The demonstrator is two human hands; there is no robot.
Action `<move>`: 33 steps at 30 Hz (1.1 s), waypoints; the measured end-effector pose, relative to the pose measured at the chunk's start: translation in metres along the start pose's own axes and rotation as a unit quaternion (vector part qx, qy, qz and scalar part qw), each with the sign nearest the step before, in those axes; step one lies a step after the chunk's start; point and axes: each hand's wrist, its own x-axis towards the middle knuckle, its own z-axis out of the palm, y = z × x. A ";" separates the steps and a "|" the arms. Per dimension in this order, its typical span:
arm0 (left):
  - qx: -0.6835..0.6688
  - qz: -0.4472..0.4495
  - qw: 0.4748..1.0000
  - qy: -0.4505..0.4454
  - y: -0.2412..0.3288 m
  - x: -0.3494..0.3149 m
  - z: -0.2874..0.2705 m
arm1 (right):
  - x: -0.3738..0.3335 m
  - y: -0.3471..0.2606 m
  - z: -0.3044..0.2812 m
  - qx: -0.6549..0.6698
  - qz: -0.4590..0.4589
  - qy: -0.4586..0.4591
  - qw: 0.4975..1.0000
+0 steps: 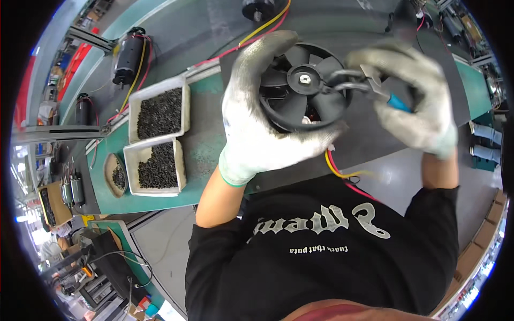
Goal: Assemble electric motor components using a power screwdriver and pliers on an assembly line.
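My left hand [247, 115], in a white glove, is wrapped round the rim of a round black fan [292, 109] with several blades. A pale metal piece sits in the middle of its hub. Below the fan, red and yellow wires [333, 163] hang down toward my shirt. My gloved right hand [420, 93] is closed round pliers [395, 101] with a blue grip; their metal jaws reach over the right side of the fan, near the hub. Motion smears the jaws and the right hand, so I cannot tell whether the tips touch the fan.
Two white trays [184, 115] of small black parts stand on the green bench [206, 112] at the left, beside a small oval dish [111, 179] with more. Black motors with wires [128, 59] lie farther back at the left. Another motor [258, 9] is at the far edge.
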 end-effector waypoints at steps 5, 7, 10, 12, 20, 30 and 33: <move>-0.141 0.060 0.988 0.001 -0.013 0.001 0.013 | 0.021 -0.023 -0.044 -0.190 -0.034 -0.112 0.975; -0.148 0.082 0.986 -0.002 -0.012 0.001 0.014 | 0.029 -0.019 -0.050 -0.206 -0.073 -0.116 0.969; -0.073 0.126 0.989 0.033 -0.009 -0.008 0.015 | 0.042 -0.012 -0.046 -0.216 -0.139 -0.127 0.958; -0.068 0.124 0.990 0.030 -0.004 -0.013 0.014 | 0.047 -0.012 -0.043 -0.221 -0.180 -0.133 0.949; -0.083 0.111 0.990 -0.005 -0.003 -0.012 -0.001 | 0.017 0.044 0.010 -0.183 -0.122 0.064 0.973; -0.128 0.008 0.992 -0.019 -0.008 0.009 0.027 | -0.080 0.064 0.116 0.250 0.281 0.025 0.926; 0.074 0.080 0.994 -0.023 -0.031 0.034 0.055 | -0.075 0.060 0.168 0.506 0.270 0.161 0.803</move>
